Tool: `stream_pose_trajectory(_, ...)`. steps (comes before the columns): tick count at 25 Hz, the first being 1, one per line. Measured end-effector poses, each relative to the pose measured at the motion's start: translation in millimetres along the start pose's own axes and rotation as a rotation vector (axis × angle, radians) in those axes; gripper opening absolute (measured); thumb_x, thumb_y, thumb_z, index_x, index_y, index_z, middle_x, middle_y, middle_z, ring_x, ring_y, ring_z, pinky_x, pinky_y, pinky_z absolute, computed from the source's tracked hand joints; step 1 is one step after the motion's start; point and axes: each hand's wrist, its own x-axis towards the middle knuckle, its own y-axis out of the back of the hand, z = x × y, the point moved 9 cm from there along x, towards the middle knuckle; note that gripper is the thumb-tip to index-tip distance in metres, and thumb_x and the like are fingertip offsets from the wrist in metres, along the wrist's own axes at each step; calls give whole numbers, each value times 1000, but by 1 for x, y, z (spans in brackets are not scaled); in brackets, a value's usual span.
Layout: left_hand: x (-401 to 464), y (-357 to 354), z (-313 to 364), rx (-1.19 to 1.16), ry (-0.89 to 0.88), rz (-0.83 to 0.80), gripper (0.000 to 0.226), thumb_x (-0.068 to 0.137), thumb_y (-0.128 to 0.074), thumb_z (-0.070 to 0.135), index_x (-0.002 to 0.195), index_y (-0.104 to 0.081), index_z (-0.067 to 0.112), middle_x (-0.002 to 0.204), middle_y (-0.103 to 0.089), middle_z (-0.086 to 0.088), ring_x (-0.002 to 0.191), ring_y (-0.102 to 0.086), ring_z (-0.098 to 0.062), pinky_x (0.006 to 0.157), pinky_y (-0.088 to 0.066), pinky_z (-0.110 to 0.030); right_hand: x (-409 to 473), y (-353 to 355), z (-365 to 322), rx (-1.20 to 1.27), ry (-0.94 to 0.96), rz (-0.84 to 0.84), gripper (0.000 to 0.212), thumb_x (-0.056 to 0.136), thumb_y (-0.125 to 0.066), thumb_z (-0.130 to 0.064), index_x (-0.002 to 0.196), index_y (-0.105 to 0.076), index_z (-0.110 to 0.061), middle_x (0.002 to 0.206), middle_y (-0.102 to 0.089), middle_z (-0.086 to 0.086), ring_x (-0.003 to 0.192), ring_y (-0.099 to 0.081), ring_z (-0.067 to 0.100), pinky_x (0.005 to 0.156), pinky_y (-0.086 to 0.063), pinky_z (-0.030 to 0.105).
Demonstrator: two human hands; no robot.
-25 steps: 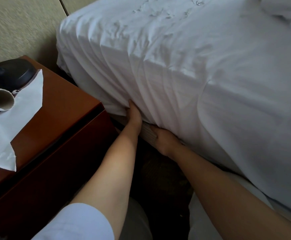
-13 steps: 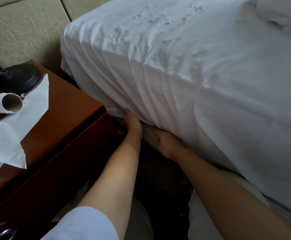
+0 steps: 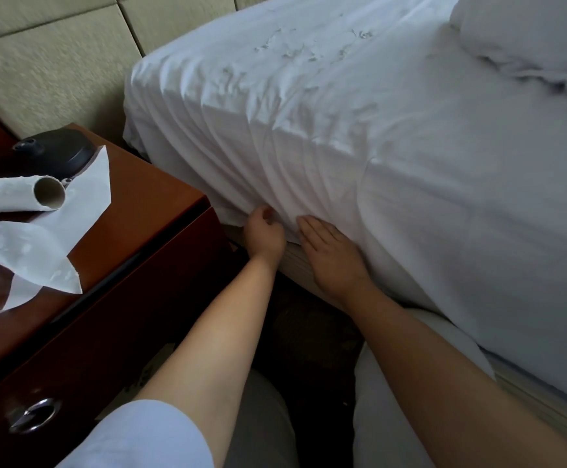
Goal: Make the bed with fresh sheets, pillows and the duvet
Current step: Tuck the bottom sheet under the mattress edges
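A white sheet (image 3: 359,136) covers the mattress and hangs in folds down its near side. My left hand (image 3: 263,233) is curled at the sheet's lower edge, its fingers pinching the hanging fabric near the bed corner. My right hand (image 3: 331,253) lies flat with fingers spread, pressing against the sheet's bottom edge where it meets the striped bed base (image 3: 300,265). A bunched white duvet or pillow (image 3: 528,45) lies at the top right of the bed.
A reddish-brown nightstand (image 3: 147,211) stands close on the left, with a drawer handle (image 3: 34,418). On it lie a torn paper roll (image 3: 22,195), loose white paper (image 3: 39,248) and a black round object (image 3: 55,152). A padded beige headboard (image 3: 55,62) is behind. Dark floor fills the narrow gap.
Both hands have come out from under the mattress edge. The right hand now lies flat on the sheet's side; the left now pinches the hem. The view has shifted.
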Motion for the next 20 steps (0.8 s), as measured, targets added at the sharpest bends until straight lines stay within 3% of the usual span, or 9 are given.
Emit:
stream_pose_trajectory(2,-4,3,24,13,-78,-16,34,90,-41,-2,115,-63,5,112,-63,-9,103,-56,-18,82,-38,-16,-1,12,3,-73,12,-34,48,74,-34,-10,101,-72,2,114,-68,17,103,-66,29,100,-35,35)
stream_pose_trajectory(5,-3,13,59,74,-146,-3,38,86,-43,-1,116,-64,10,116,-64,-9,109,-58,-24,88,-41,-22,-5,42,7,-166,-6,2,47,75,-35,-9,102,-71,3,113,-67,18,104,-65,30,98,-32,36)
stream_pose_trajectory(10,-18,28,102,184,-217,-22,48,88,-44,1,133,-54,14,134,-55,-6,124,-49,-23,100,-37,-27,-9,109,21,-255,-121,233,43,79,-35,-8,107,-67,1,117,-64,17,111,-61,32,100,-33,39)
stream_pose_trajectory(14,-38,25,143,264,-376,-164,54,92,-34,-3,142,-45,16,148,-41,-1,136,-37,-17,111,-30,-26,-10,141,39,-209,-354,219,48,78,-32,-12,111,-65,0,115,-64,17,107,-62,33,97,-45,41)
stream_pose_trajectory(16,-47,19,157,384,-447,-258,57,92,-33,-4,143,-42,17,151,-37,2,138,-34,-15,113,-28,-27,-15,150,55,-154,-478,161,48,84,-31,-11,123,-57,0,128,-56,18,118,-53,33,104,-37,42)
stream_pose_trajectory(20,-72,4,172,566,-563,-361,65,86,-33,-7,146,-37,18,155,-29,5,144,-18,-12,116,-17,-26,-21,160,74,-137,-478,136,40,96,-35,-15,133,-48,-8,141,-44,12,132,-37,28,107,-26,38)
